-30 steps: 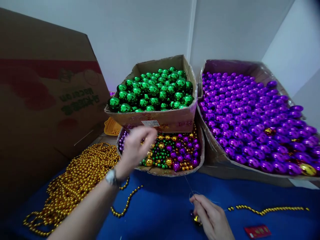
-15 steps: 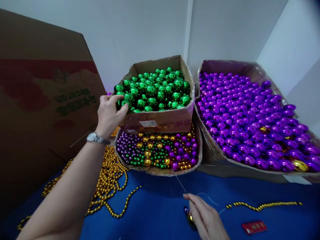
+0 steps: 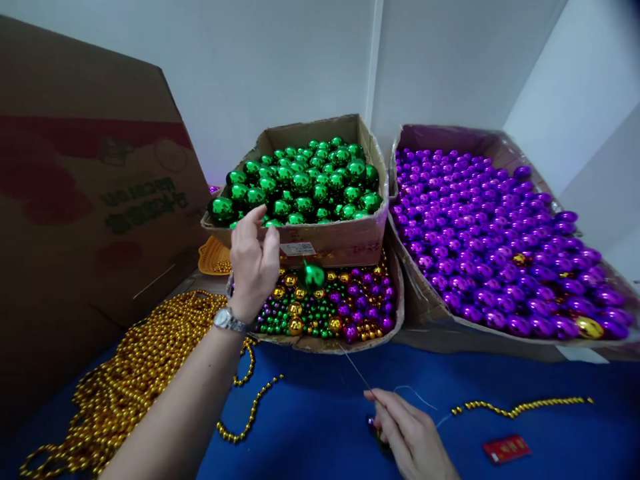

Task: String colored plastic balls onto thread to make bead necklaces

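My left hand (image 3: 253,267) is raised in front of the cardboard box of shiny green balls (image 3: 330,243), its back towards me and its fingers curled; whether it holds anything is hidden. A single green ball (image 3: 313,273) shows blurred just right of it, apart from the fingers, over the low box of mixed gold, green and purple beads (image 3: 325,343). My right hand (image 3: 410,433) rests on the blue cloth (image 3: 320,413), pinching a thin wire (image 3: 355,365) that points up towards the mixed box. A few threaded beads (image 3: 373,423) lie under this hand.
A wide box of purple balls (image 3: 435,327) fills the right side. A heap of gold bead strands (image 3: 130,373) lies at left beside a big cardboard carton (image 3: 75,200). An orange basket (image 3: 213,257), a short gold strand (image 3: 520,407) and a red packet (image 3: 507,448) also lie here.
My left hand went up to the green ball box's left corner, then came back down and to the right. A green ball now shows over the mixed box. My right hand barely moved.
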`<act>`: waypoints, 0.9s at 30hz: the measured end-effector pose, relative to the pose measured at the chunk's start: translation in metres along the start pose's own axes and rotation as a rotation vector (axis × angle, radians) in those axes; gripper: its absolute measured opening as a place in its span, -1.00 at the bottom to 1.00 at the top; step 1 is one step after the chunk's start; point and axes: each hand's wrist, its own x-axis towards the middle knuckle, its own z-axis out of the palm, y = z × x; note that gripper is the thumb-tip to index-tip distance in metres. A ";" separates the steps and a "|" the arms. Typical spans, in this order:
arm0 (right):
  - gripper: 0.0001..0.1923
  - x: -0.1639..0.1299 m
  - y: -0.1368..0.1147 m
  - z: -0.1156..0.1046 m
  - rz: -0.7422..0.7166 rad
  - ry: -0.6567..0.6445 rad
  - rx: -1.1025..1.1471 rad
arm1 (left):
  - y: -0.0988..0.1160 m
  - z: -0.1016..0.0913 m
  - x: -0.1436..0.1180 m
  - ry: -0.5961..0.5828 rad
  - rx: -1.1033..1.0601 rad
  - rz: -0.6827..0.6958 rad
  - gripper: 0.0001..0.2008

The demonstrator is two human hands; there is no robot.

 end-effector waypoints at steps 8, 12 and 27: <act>-0.68 -0.004 0.006 0.001 0.091 0.042 0.020 | 0.011 0.026 -0.109 -0.601 -0.217 0.252 -0.73; -0.69 -0.005 0.009 -0.002 0.093 0.044 0.023 | -0.017 0.026 -0.131 -0.701 -0.092 0.228 -0.73; -0.69 -0.012 0.005 0.002 0.042 0.048 0.018 | 0.016 0.013 -0.126 -0.644 -1.220 -0.948 -0.70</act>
